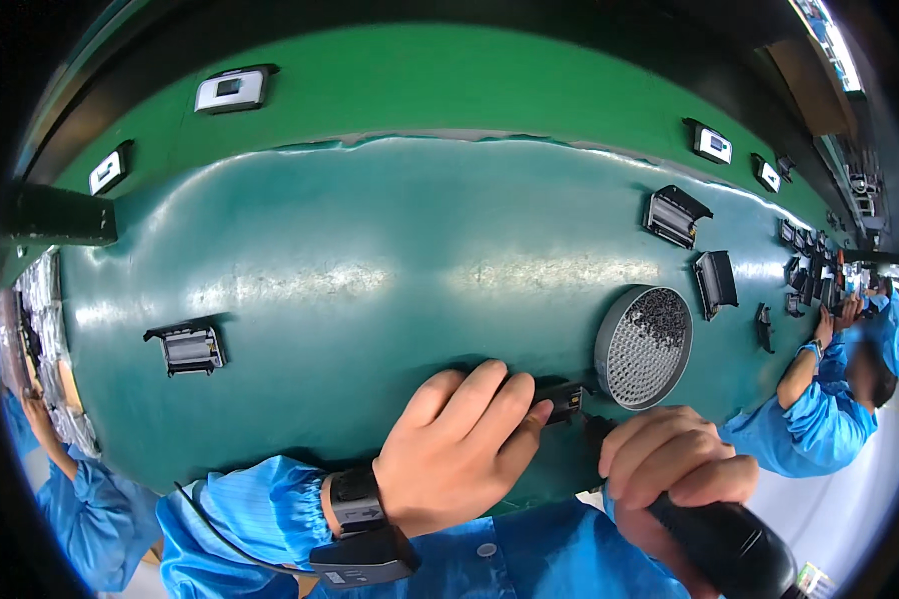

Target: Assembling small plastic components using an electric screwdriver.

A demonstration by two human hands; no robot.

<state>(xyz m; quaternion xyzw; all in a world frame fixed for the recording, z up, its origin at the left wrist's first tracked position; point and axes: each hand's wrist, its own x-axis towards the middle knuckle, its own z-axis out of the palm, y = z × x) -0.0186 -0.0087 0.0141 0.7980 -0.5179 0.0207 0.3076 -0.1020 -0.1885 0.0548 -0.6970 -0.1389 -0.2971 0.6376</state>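
At the near edge of the table my left hand (461, 437) is closed over a small black plastic housing (563, 401), pressing it to the mat. Most of the housing is hidden under the fingers; its right end shows. My right hand (674, 464) grips a black power screwdriver (737, 544) that slants up from the lower right. Its nose points at the housing's right end; whether the bit touches cannot be made out. Just beyond the screwdriver stands a round grey tray (609, 354) with a perforated bottom and a heap of small black screws (661, 317).
Open black housings lie on the green mat, one at left (191, 347), two at right (675, 216) (716, 284). White-faced devices (232, 90) sit on the green strip behind. Bagged parts (45, 329) line the left edge. Co-workers in blue sit at left and right (819, 409).
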